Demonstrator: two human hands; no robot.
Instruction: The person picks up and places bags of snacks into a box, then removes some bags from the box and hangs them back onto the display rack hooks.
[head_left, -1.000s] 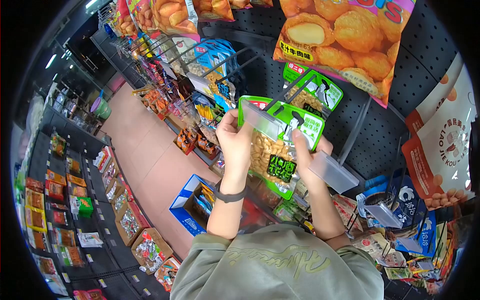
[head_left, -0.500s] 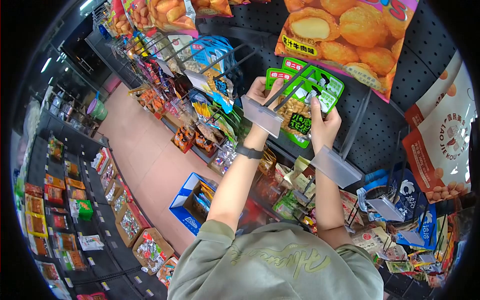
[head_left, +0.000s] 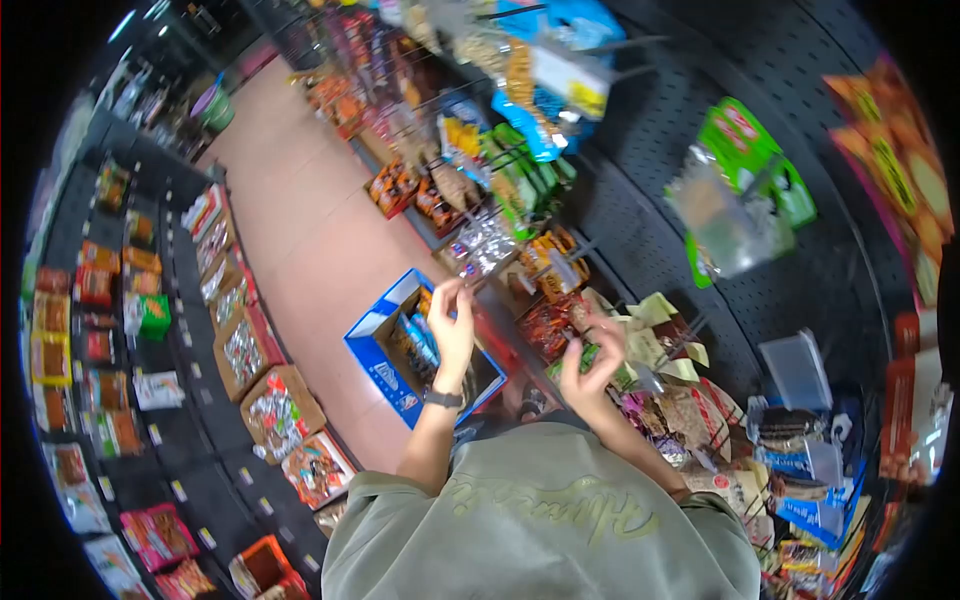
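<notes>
My left hand [head_left: 453, 325], a dark band on its wrist, is above the blue cardboard box [head_left: 368, 352]. Its fingers are loosely bent, with nothing visible in them. My right hand [head_left: 594, 365] is in front of the lower hanging snacks, thumb and fingers apart, somewhat blurred and holding nothing. Inside the box lie blue snack packets [head_left: 420, 340]. Higher up to the right, the green-and-clear snack bags [head_left: 740, 150] hang on a hook, partly behind a clear tag holder [head_left: 738, 240]. Neither hand touches them.
Blue snack bags [head_left: 530, 100] hang on hooks at the upper middle. An orange snack bag [head_left: 895, 170] hangs at the right. Across the aisle floor [head_left: 290, 250], a dark shelf carries open cartons [head_left: 285, 410] of small packets. A bucket [head_left: 213, 108] stands farther back.
Both hands have let go of the green snack bags and come down toward my body, the left one over the blue box. The view has turned, and the bags hang on the hook.
</notes>
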